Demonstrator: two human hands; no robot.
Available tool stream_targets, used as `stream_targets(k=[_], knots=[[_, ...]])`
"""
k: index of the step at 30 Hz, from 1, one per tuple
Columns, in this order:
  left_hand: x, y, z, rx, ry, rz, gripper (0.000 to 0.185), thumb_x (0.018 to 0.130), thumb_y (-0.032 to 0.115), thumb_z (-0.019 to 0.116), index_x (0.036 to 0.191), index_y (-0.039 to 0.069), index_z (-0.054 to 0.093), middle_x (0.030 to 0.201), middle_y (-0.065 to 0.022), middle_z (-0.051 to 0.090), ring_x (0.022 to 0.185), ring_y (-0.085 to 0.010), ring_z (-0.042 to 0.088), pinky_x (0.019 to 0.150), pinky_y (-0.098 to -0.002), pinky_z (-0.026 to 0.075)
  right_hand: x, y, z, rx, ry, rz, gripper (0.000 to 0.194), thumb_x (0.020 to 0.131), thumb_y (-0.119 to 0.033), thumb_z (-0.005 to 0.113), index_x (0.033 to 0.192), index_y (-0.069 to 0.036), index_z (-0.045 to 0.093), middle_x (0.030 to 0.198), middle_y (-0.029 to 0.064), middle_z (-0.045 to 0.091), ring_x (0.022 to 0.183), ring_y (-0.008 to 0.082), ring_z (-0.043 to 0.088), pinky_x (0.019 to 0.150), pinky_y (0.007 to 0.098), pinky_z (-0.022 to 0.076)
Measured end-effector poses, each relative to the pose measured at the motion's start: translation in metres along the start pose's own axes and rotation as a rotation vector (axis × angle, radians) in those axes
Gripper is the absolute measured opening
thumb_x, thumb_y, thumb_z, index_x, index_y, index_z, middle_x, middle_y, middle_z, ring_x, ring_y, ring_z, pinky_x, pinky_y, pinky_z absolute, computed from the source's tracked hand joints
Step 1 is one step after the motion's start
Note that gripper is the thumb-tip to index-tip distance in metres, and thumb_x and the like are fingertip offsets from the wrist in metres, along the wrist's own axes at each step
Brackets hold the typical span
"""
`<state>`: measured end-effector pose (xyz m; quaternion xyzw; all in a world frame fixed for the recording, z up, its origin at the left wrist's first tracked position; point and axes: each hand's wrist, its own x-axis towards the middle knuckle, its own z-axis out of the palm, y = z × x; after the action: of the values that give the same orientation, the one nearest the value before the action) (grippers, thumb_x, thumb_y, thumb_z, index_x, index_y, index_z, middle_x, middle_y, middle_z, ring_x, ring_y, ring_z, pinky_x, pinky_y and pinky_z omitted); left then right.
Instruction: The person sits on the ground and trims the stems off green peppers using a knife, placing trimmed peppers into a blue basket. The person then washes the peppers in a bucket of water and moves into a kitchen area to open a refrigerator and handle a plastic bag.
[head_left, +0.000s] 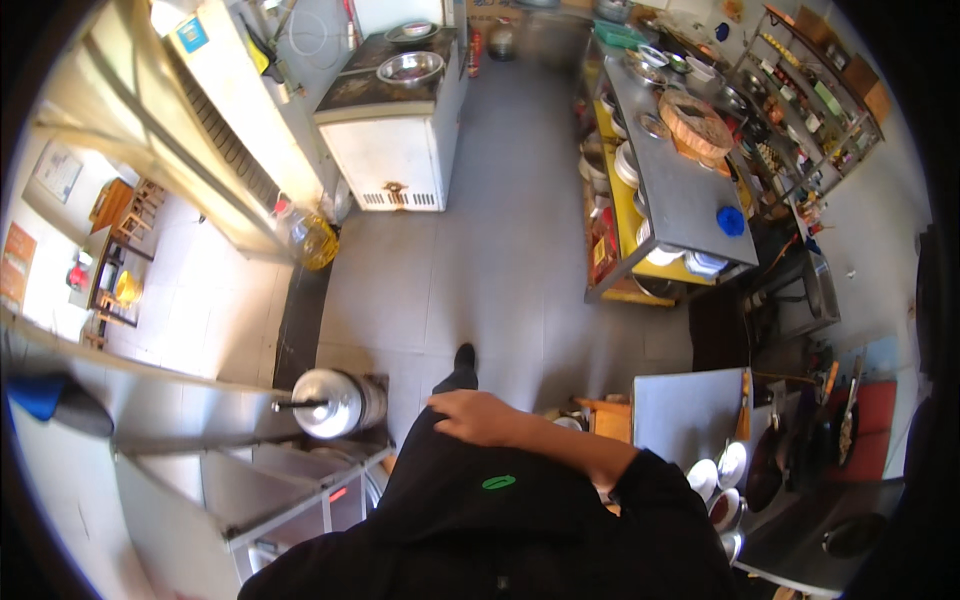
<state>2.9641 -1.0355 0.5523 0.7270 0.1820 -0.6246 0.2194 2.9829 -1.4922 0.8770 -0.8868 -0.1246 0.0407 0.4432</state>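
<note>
My right hand (474, 417) hangs in front of my dark clothing with its fingers loosely curled; its palm side is hidden, and no object shows in it. My left hand is out of view. A foot in a dark shoe (466, 355) is on the grey tiled floor (495, 247). To the left of the hand stands a lidded metal pot (322, 405) with a black handle. A white cabinet (401, 165) ahead bears a metal bowl (409, 69). On the right, a steel worktable (645, 142) carries a round wooden chopping block (694, 124).
A large bottle of yellow oil (313, 238) stands by the doorway on the left. White dishes (626, 165) fill the worktable's shelf, and a blue object (730, 220) lies on its top. Lower right are a grey counter (679, 412), several bowls (727, 510) and woks (769, 465).
</note>
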Motion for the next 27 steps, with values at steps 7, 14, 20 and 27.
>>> stream_targets(k=[7, 14, 20, 27], knots=[[0.038, 0.232, -0.116, 0.070, -0.019, 0.041, 0.017, 0.095, 0.028, 0.060, 0.088, 0.013, 0.066, 0.079, -0.0107, 0.066, 0.066, -0.0278, 0.062, 0.055, -0.0440, 0.048, -0.018, 0.136, -0.108, 0.296, 0.296, 0.773, 0.039, 0.101, -0.027, 0.063, 0.130, 0.000, 0.063, 0.114, 0.0141, 0.074, 0.106, 0.0228, 0.070, 0.096, 0.0342, 0.0526], [0.085, 0.694, -0.295, -0.176, 0.362, 0.494, 0.014, 0.100, 0.028, 0.054, 0.099, 0.020, 0.065, 0.066, 0.0014, 0.058, 0.052, -0.0125, 0.052, 0.045, -0.0313, 0.039, 0.058, 0.237, -0.183, 0.589, 0.404, 0.794, 0.043, 0.099, -0.031, 0.067, 0.129, -0.001, 0.066, 0.123, 0.0158, 0.072, 0.115, 0.0265, 0.069, 0.101, 0.0368, 0.0512], [-0.002, 1.000, -0.245, -0.333, 0.119, 0.965, 0.047, 0.096, 0.016, 0.066, 0.141, 0.005, 0.058, 0.092, -0.0014, 0.068, 0.076, -0.0118, 0.063, 0.064, -0.0282, 0.051, 0.104, 0.357, -0.295, 0.630, 0.511, 0.839, 0.044, 0.098, -0.030, 0.067, 0.129, 0.001, 0.065, 0.123, 0.0154, 0.072, 0.116, 0.0252, 0.067, 0.102, 0.0361, 0.0507], [0.116, 0.959, -0.216, -0.003, -0.053, 0.382, 0.041, 0.097, 0.030, 0.069, 0.133, 0.013, 0.065, 0.109, 0.0013, 0.071, 0.073, -0.0135, 0.060, 0.053, -0.0282, 0.046, 0.176, 0.457, -0.470, 0.868, 0.649, 0.972, 0.041, 0.099, -0.023, 0.067, 0.131, 0.003, 0.063, 0.112, 0.0119, 0.074, 0.098, 0.0155, 0.070, 0.090, 0.0285, 0.0547]])
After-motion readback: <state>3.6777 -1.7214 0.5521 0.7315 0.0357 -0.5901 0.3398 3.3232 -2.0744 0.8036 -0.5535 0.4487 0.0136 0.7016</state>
